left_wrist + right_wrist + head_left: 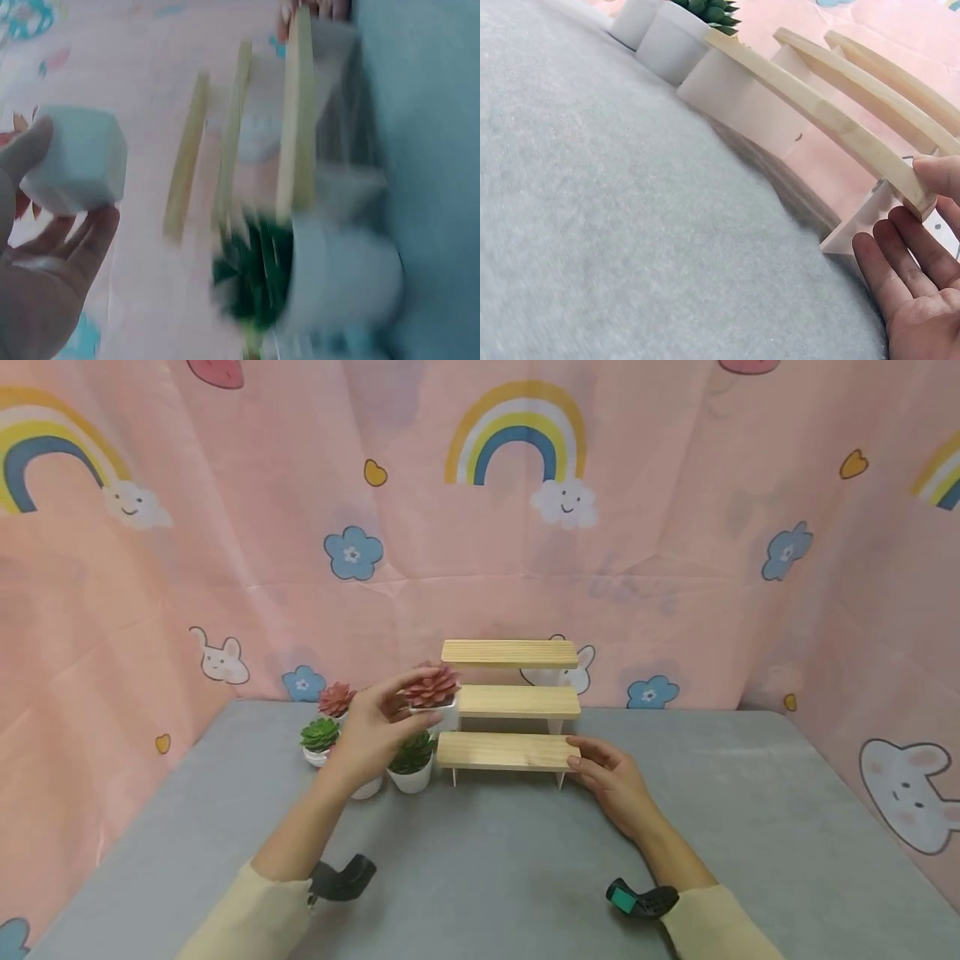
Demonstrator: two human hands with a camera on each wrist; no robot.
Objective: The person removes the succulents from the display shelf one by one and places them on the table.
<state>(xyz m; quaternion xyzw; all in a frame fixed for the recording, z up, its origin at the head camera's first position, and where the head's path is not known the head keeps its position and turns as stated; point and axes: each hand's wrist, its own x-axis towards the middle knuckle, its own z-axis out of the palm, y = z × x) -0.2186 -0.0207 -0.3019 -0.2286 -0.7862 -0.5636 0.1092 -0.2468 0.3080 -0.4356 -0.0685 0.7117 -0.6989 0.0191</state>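
My left hand [372, 731] grips a potted succulent [433, 687] with reddish-pink leaves, thumb and fingers round its small white pot. It is held up near the left end of a three-tier wooden display stand [510, 752]. In the left wrist view the white, angular pot [82, 161] appears in the fingers, apart from the shelves. At the stand's right side, my right hand [618, 789] pinches the end of the lowest board, thumb on top and fingers beneath, as the right wrist view shows on the board [832, 124].
Left of the stand, close together, are a dark green succulent [411, 760] in a white pot, a bright green one [320, 736], a pink one [337, 699] and another white pot [367, 789] partly behind the left arm. A pink patterned curtain [465, 543] hangs behind the grey tabletop [480, 877].
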